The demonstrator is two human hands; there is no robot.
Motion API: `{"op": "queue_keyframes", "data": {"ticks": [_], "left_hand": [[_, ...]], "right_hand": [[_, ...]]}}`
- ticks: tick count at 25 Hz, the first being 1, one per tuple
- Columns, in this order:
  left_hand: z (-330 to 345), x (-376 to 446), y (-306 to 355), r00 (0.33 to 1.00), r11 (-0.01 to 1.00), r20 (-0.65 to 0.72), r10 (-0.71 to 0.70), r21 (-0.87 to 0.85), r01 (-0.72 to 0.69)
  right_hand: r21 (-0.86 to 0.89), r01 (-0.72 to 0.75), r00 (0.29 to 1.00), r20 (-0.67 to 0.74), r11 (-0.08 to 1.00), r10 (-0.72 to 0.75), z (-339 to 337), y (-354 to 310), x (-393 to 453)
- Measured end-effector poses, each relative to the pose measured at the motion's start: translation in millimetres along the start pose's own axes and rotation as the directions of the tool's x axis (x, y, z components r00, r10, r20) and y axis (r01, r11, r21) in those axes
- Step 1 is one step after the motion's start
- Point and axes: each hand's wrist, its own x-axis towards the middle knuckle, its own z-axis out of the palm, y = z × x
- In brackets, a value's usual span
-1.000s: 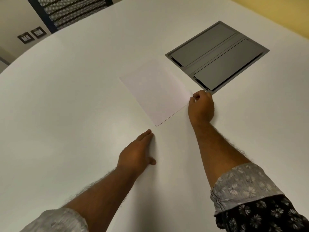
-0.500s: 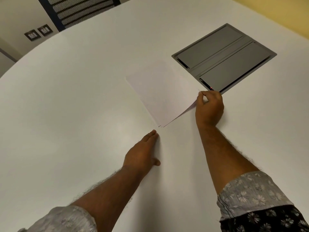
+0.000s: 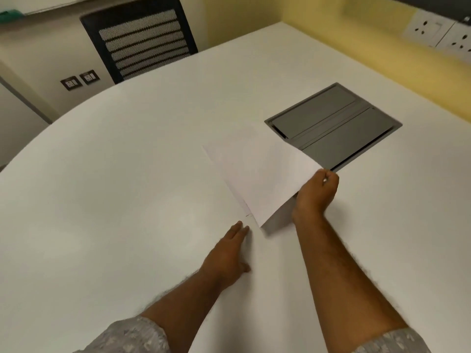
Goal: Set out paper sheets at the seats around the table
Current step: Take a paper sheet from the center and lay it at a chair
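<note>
Worktop: white, rounded, carrying everything.
Cable hatch: grey, lying just beyond the sheet.
Paper sheet: near corner lifting off the worktop.
Right hand: fingers pinching the sheet's right corner.
Left hand: resting flat, fingers pressed together, near the sheet.

The surface is plain white, and the paper sheet on it is white with a faint lilac tint. The hatch set into it is dark grey. The chair is black with pale mesh stripes. The wall is yellow, and the sleeves are grey with a pale floral print.
</note>
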Motion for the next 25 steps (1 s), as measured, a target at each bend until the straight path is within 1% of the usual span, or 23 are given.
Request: {"op": "queue_keyframes", "data": {"ticks": [1, 2, 3, 4, 5, 6, 7, 9, 10, 11, 13, 14, 16, 18, 19, 21, 23, 24, 25], "left_hand": [[-0.6, -7.1, 8.1, 0.999, 0.975, -0.001, -0.032, -0.222, 0.031], [-2.7, -15.6, 17.1, 0.992, 0.841, -0.015, -0.128, -0.531, 0.100], [-4.6, -23.9, 25.8, 0.969, 0.581, 0.013, -0.247, -0.798, 0.159], [-5.9, -30.5, 29.5, 0.944, 0.287, 0.091, -0.318, -0.940, 0.187], [-8.9, -35.8, 29.6, 0.933, 0.039, 0.187, -0.306, -0.977, 0.209], [-13.8, -41.9, 26.8, 0.929, -0.092, 0.268, -0.254, -0.963, 0.252], [-20.8, -51.1, 23.8, 0.928, -0.137, 0.310, -0.209, -0.948, 0.286], [-30.8, -68.8, 15.5, 0.930, -0.118, 0.341, -0.139, -0.938, 0.326], [-35.3, -77.5, 11.2, 0.929, -0.100, 0.343, -0.139, -0.938, 0.331], [-39.0, -86.8, 5.7, 0.925, -0.061, 0.347, -0.154, -0.938, 0.341], [-47.7, -107.5, -4.7, 0.933, 0.073, 0.312, -0.178, -0.942, 0.329], [-53.6, -117.8, -10.5, 0.945, 0.139, 0.262, -0.195, -0.947, 0.291], [-68.5, -140.0, -25.9, 0.961, 0.218, 0.173, -0.218, -0.951, 0.220], [-88.6, -166.7, -38.2, 0.969, 0.333, 0.107, -0.223, -0.926, 0.179], [-100.0, -182.6, -47.9, 0.969, 0.409, 0.079, -0.233, -0.896, 0.172], [-123.2, -213.1, -69.4, 0.972, 0.542, 0.024, -0.235, -0.827, 0.152], [-148.7, -242.2, -94.9, 0.977, 0.626, -0.010, -0.211, -0.769, 0.128], [-161.8, -256.6, -107.5, 0.980, 0.657, -0.007, -0.198, -0.743, 0.128], [-173.9, -268.5, -118.9, 0.983, 0.687, 0.001, -0.186, -0.714, 0.131]], "right_hand": [[0.053, -0.056, 0.998, 0.012, 0.997, 0.056, -4.7, -6.6, -11.5], [0.117, -0.118, 0.993, 0.034, 0.986, 0.114, -11.8, -17.6, -27.8], [0.176, -0.180, 0.983, 0.065, 0.968, 0.171, -20.4, -27.2, -45.9], [0.228, -0.241, 0.969, 0.105, 0.943, 0.222, -30.4, -36.7, -65.6], [0.273, -0.299, 0.952, 0.148, 0.914, 0.268, -42.1, -47.0, -87.7], [0.306, -0.356, 0.931, 0.193, 0.883, 0.309, -55.1, -55.1, -110.3], [0.324, -0.412, 0.907, 0.232, 0.851, 0.351, -68.3, -59.3, -131.4], [0.318, -0.499, 0.861, 0.283, 0.806, 0.422, -91.8, -61.9, -166.3], [0.303, -0.531, 0.842, 0.298, 0.792, 0.450, -102.3, -60.1, -182.2], [0.295, -0.558, 0.823, 0.317, 0.775, 0.472, -112.9, -58.2, -197.8], [0.287, -0.601, 0.789, 0.359, 0.746, 0.498, -132.2, -54.4, -225.8], [0.273, -0.621, 0.772, 0.376, 0.735, 0.513, -141.1, -49.9, -237.3], [0.230, -0.664, 0.732, 0.393, 0.711, 0.557, -153.5, -37.1, -255.6], [0.206, -0.703, 0.694, 0.403, 0.680, 0.596, -160.3, -22.9, -264.6], [0.160, -0.728, 0.662, 0.417, 0.667, 0.623, -160.4, -16.8, -268.7], [-0.075, -0.737, 0.563, 0.481, 0.672, 0.672, -153.3, -10.3, -274.8], [-0.311, -0.640, 0.489, 0.542, 0.703, 0.684, -137.9, -7.3, -290.4], [-0.381, -0.581, 0.465, 0.570, 0.719, 0.677, -129.0, -5.3, -302.1], [-0.412, -0.533, 0.453, 0.599, 0.739, 0.661, -119.5, -2.0, -313.9]]}}
